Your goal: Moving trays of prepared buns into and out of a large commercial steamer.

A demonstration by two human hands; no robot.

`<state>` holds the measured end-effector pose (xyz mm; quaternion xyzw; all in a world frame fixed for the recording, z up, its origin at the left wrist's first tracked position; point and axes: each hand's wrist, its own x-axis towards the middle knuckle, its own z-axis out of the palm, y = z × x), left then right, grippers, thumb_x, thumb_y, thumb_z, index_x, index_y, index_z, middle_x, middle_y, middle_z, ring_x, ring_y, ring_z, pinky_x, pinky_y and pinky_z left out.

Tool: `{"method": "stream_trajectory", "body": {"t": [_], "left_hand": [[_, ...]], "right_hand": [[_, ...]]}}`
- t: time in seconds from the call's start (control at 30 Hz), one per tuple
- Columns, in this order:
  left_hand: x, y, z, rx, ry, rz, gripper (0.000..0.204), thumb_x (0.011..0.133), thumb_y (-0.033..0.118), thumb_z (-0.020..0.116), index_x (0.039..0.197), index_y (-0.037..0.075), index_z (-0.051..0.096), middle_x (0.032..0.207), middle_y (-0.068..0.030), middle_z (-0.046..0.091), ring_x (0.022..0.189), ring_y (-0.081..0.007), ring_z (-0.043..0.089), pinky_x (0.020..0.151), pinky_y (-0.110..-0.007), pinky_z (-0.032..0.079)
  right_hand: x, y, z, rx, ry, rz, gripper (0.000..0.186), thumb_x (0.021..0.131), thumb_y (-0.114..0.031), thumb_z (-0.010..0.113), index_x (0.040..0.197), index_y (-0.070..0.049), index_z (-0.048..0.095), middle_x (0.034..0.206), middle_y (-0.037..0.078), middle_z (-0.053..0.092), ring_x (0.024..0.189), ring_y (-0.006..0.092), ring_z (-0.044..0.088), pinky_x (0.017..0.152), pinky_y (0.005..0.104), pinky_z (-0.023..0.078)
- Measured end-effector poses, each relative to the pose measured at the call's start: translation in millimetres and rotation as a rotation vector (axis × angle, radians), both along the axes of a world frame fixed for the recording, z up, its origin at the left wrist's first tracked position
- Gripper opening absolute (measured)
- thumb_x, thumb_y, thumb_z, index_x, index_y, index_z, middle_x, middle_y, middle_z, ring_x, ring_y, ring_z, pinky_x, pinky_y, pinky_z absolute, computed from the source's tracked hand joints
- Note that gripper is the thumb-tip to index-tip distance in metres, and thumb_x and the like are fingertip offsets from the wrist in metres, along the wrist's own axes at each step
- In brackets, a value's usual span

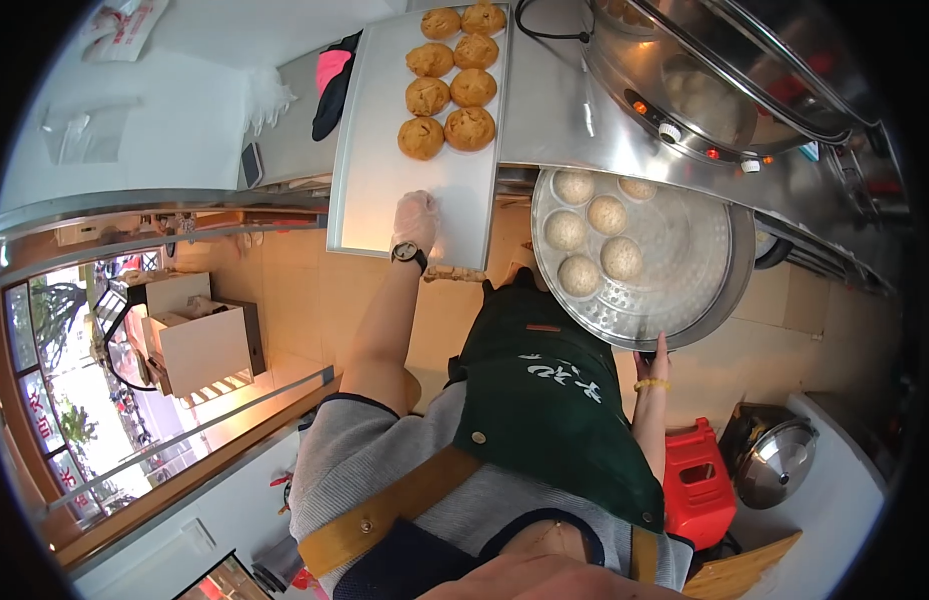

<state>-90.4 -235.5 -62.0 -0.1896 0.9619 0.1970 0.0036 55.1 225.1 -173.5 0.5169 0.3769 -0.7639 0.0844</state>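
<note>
Round steamer tray (685, 290) gripped by right hand (653, 356); left hand (415, 222) on flat tray (385, 180).

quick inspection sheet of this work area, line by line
surface: steel counter carrying a flat rectangular tray
job's things: seven brown buns at the far end of the tray; round perforated steamer tray holding six pale round buns
clutter: pink and black cloth beside the rectangular tray; clear plastic bag on the white top
grips: left hand, gloved, with a wristwatch, rests on the rectangular tray's near end; right hand holds the steamer tray's near rim
cables: black cable lying on the counter behind the rectangular tray
surroundings: steamer cabinet with knobs, red stool, pot with steel lid, window to the street
</note>
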Motion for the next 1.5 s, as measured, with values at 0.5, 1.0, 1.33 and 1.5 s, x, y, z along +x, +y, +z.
{"method": "stream_trajectory", "body": {"t": [0.5, 1.0, 1.33, 1.5], "left_hand": [[44, 92, 34, 0.038, 0.452, -0.235, 0.015, 0.076, 0.008, 0.055, 0.09, 0.001, 0.054, 0.076, -0.0108, 0.054, 0.062, -0.0187, 0.05, 0.059, -0.028, 0.042], [40, 247, -57, 1.214, -0.581, 0.176, 0.035, 0.082, 0.034, 0.051, 0.089, 0.001, 0.041, 0.068, -0.0029, 0.037, 0.052, -0.0099, 0.037, 0.044, -0.022, 0.031], [-3, 325, -75, 1.287, -0.604, 0.016, 0.023, 0.08, 0.009, 0.052, 0.1, 0.005, 0.043, 0.074, -0.0035, 0.05, 0.059, -0.0077, 0.044, 0.049, -0.017, 0.037], [-20, 347, -104, 1.308, -0.541, 0.035, 0.02, 0.083, 0.009, 0.05, 0.101, 0.005, 0.043, 0.08, -0.0032, 0.052, 0.063, -0.0087, 0.048, 0.053, -0.019, 0.039]], "right_hand": [[2, 8, -14, 0.169, -0.103, 0.045, 0.052, 0.064, -0.021, 0.059, 0.109, -0.004, 0.039, 0.102, 0.012, 0.047, 0.091, 0.024, 0.049, 0.066, 0.0369, 0.048], [-118, 163, 3, 0.332, -0.088, 0.104, 0.081, 0.056, -0.036, 0.075, 0.113, 0.007, 0.037, 0.101, 0.018, 0.051, 0.082, 0.0222, 0.056, 0.061, 0.0317, 0.051], [-132, 178, -30, 0.171, 0.234, -0.134, 0.098, 0.066, -0.032, 0.07, 0.128, 0.008, 0.005, 0.126, 0.026, 0.027, 0.11, 0.0287, 0.04, 0.088, 0.0347, 0.037], [-115, 137, -9, 0.272, 0.346, 0.259, 0.063, 0.077, -0.016, 0.059, 0.125, 0.003, 0.023, 0.116, 0.013, 0.043, 0.106, 0.0175, 0.043, 0.088, 0.0301, 0.036]]}}
